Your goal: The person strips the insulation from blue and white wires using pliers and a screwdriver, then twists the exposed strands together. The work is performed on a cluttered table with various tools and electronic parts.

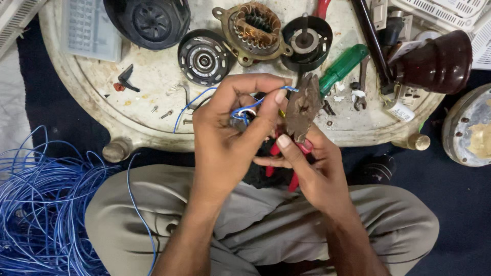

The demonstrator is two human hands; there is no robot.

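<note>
Left hand [225, 138] up front, its grip pinched shut on a thin blue wire [245, 110], thumb and fingertips holding a small loop of it just beside the nose of the pliers [302, 110]. Right hand [312, 168] is wrapped closed around the red handles, rusty head pointing up and away, touching or nearly touching the wire; whether the head is biting on it I cannot tell. This looks like the step of working a wire end with the tool, stripping or twisting, and the next move would call for a steady pinch on the left and a measured squeeze on the right so the strand is not cut through. Behind the hands, the pale round bench [148, 110] carries a wound copper stator [253, 33], a black motor cap [204, 56], a green-handled screwdriver [342, 66] and loose screws. A big tangle of blue wire [41, 204] lies on the dark floor [460, 204] at the left, beside the person's folded knees.
</note>
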